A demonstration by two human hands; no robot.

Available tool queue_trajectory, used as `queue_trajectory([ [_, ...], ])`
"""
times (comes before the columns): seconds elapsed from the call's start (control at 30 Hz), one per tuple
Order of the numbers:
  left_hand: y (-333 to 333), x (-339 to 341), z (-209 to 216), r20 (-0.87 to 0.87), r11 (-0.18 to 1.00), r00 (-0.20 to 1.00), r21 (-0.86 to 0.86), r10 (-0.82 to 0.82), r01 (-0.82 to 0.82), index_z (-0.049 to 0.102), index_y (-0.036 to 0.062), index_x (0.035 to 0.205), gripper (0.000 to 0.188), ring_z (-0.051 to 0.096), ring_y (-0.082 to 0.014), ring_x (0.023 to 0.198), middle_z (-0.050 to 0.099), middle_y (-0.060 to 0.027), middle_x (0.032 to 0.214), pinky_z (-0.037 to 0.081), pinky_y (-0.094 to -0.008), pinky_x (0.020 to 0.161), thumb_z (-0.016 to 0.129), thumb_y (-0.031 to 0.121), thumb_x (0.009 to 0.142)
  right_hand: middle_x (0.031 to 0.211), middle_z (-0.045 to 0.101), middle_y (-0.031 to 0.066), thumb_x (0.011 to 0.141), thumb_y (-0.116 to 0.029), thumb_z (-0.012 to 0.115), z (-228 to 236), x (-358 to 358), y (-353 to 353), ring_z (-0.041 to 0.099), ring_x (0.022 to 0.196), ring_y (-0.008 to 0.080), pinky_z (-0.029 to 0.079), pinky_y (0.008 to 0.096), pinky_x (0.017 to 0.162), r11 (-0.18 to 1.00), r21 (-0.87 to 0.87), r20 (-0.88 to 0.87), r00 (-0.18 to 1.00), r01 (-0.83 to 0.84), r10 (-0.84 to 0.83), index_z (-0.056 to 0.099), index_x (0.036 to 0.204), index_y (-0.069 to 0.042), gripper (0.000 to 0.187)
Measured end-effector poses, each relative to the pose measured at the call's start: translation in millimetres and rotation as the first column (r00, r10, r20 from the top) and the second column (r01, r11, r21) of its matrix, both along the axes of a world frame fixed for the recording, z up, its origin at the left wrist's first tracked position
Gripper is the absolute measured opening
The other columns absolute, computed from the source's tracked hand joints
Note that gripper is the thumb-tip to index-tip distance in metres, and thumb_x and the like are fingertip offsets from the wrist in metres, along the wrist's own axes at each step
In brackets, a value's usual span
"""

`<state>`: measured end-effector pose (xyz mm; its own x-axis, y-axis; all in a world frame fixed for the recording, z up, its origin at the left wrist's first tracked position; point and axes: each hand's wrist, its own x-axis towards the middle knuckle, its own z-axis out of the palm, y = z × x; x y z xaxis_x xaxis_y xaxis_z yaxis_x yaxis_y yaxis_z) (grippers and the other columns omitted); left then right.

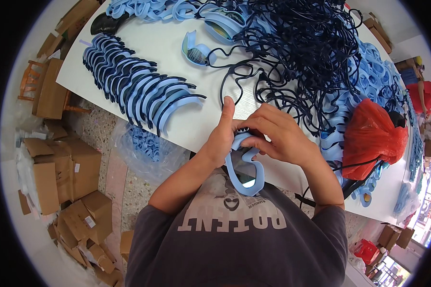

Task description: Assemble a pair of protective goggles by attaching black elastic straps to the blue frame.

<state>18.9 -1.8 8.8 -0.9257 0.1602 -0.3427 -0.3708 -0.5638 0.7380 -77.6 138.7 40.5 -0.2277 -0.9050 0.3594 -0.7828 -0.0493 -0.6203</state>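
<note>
Light blue swim goggles point(233, 176) hang between my hands in front of my chest, at the near edge of the white table. My left hand point(220, 141) grips their upper end, thumb pointing up. From the other side my right hand point(285, 136) pinches the same end, fingers bent over it near a small dark toothed piece point(243, 129). My fingers partly hide that end. Beyond my hands, dark navy straps point(301, 52) lie in a tangled heap. A loose pair of goggles point(196, 53) sits left of the heap.
Goggles stacked in a curved row point(129, 79) lie on the table's point(74, 71) left side. More blue parts point(376, 67) and a red plastic bag point(368, 136) are at right. Cardboard boxes point(62, 162) and a clear plastic bag point(148, 150) stand left. A person in red point(422, 98) is far right.
</note>
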Motion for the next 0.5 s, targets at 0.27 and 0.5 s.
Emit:
queue_trajectory([
  [0.27,14.4,1.4,-3.9,0.071,0.969,0.982,-0.188,0.174,-0.158,0.064,-0.0033,0.087,0.089,0.060,-0.0137,0.081,0.062,-0.0095,0.082,0.047,-0.0231,0.077,0.017,0.072,0.088,0.076,0.050,0.0103,0.068,-0.004,0.068,-4.9,14.8,-4.1,0.053,0.071,0.0281,0.044,0.0356,0.058,0.997,-0.040,-0.135,0.988,0.067,-0.071,0.054,0.087,-0.001,0.024],
  [0.5,11.1,7.2,-2.8,-0.027,0.991,0.991,-0.016,0.130,-0.131,0.059,-0.0023,0.098,0.080,0.061,-0.0155,0.078,0.061,-0.0103,0.086,0.049,-0.0258,0.071,0.016,0.064,0.093,0.081,0.054,0.0109,0.074,-0.005,0.067,-5.4,4.3,4.8,0.053,0.074,0.0278,0.044,0.0345,0.060,0.998,-0.034,0.190,0.981,0.051,-0.044,0.061,0.098,-0.001,0.025],
])
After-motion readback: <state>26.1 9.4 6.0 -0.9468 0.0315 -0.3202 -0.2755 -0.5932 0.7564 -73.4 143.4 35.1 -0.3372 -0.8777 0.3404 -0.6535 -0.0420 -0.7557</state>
